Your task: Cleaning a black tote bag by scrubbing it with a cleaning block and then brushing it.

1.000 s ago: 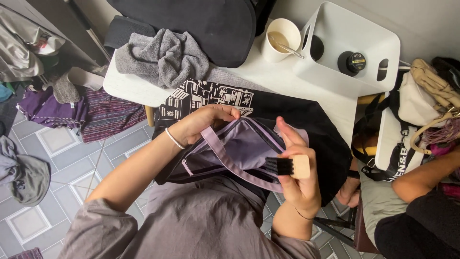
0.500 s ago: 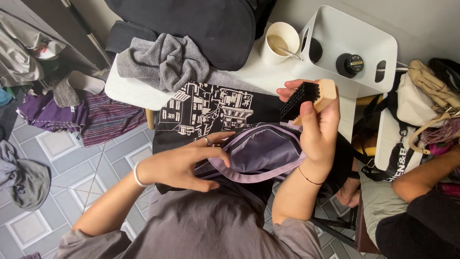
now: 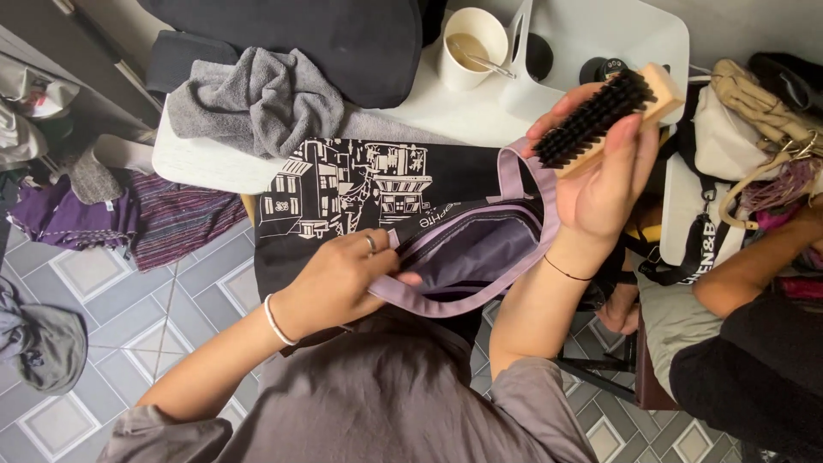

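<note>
Head view: the left hand (image 3: pixel 339 279) is curled shut, pinching the lilac rim of the black printed cloth bag (image 3: pixel 411 206), which hangs over the near edge of the white tabletop (image 3: pixel 429 107). The right hand (image 3: pixel 600 176) is closed around a wooden brush with black bristles (image 3: pixel 604 116), lifted above the bag's right side. To brush well, I'd say, keep the rim taut and the lilac lining (image 3: pixel 480 253) spread open, stroking away from the holding fingers.

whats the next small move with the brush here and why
Probably bring the brush down into the open bag. The right hand holds it raised above the bag with bristles facing it, while the left hand pinches the lilac rim, holding the mouth open and the lining exposed.
</note>
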